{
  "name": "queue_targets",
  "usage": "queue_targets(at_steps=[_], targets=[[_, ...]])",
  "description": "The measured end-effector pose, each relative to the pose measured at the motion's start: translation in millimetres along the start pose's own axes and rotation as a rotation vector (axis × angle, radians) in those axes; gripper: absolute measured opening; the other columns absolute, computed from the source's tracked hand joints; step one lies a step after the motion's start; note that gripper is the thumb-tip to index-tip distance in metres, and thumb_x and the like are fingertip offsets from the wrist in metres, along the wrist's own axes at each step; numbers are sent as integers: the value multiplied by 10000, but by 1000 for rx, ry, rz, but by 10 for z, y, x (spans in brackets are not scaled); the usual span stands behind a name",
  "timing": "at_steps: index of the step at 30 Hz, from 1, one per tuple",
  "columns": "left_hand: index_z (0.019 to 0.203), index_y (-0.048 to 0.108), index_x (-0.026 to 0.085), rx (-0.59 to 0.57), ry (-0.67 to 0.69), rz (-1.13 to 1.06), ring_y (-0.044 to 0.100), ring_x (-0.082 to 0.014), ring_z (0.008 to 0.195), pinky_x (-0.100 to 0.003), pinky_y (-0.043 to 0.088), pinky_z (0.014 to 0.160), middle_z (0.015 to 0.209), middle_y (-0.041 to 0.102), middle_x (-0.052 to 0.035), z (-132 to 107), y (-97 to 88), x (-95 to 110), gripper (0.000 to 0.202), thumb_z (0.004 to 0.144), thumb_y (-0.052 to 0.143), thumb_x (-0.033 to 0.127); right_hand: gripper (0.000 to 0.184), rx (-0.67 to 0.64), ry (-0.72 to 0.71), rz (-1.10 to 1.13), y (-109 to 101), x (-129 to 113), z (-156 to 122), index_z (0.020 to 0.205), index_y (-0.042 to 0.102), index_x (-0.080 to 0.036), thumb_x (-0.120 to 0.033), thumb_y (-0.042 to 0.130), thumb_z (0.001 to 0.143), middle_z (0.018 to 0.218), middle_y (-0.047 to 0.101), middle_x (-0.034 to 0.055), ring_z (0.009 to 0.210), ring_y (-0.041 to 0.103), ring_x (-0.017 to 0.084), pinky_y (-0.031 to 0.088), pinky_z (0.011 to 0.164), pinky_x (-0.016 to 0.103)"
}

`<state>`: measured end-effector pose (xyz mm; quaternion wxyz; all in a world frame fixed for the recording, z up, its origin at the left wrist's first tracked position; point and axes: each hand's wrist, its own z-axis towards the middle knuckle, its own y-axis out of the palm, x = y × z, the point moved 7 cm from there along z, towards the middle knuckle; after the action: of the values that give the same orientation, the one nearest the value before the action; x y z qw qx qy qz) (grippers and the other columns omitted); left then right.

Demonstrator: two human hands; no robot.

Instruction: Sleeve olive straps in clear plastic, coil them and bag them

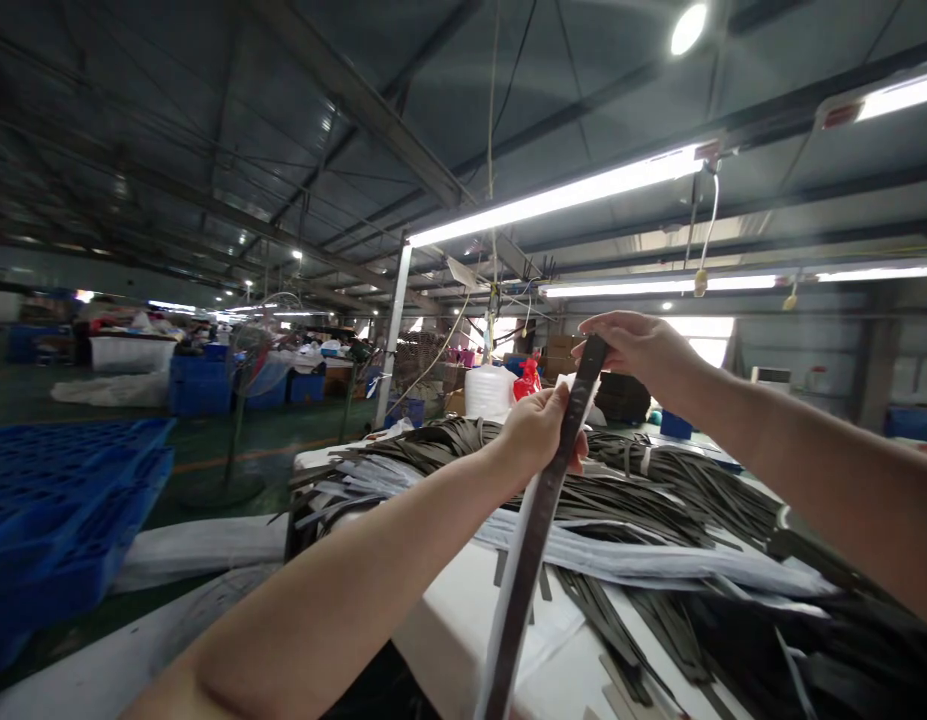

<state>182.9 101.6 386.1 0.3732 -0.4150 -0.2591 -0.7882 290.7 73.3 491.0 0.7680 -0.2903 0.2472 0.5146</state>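
A long dark strap (539, 515) with a pale layer along its side hangs in front of me, slanting from upper right down to the bottom edge. Partway along it, my left hand (539, 428) is closed around the strap, thumb on the near face. My right hand (634, 345) pinches the strap's top end, its fingers partly hidden behind it. Under and behind both hands lie loose bundles of dark straps (643, 505) on a white-topped table (452, 620). Across them runs a bundle in clear plastic wrap (673, 565).
Blue plastic pallets (58, 500) are stacked on the floor at left, with a standing fan (249, 360) beyond. A white post (394, 335) rises behind the table. A white foam roll (488, 392) and a red bag (527, 380) stand at its far side. Black material (808, 640) lies at right.
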Motion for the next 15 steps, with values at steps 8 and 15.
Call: queue_targets(at_steps=[8, 15], targets=[[854, 542, 160, 9, 14, -9, 491, -109, 290, -199, 435, 327, 435, 566, 31, -43, -6, 32, 477, 904, 461, 627, 348, -80, -64, -110, 91, 79, -62, 897, 669, -184, -523, 591, 882, 724, 747, 66, 690, 721, 182, 582, 645, 290], [797, 522, 176, 63, 62, -11, 461, -85, 277, -171, 375, 316, 432, 539, 51, -30, -42, 39, 433, 942, 442, 576, 365, -112, -68, -133, 231, 240, -145, 850, 684, -183, -545, 645, 823, 658, 679, 13, 600, 623, 138, 534, 645, 273]])
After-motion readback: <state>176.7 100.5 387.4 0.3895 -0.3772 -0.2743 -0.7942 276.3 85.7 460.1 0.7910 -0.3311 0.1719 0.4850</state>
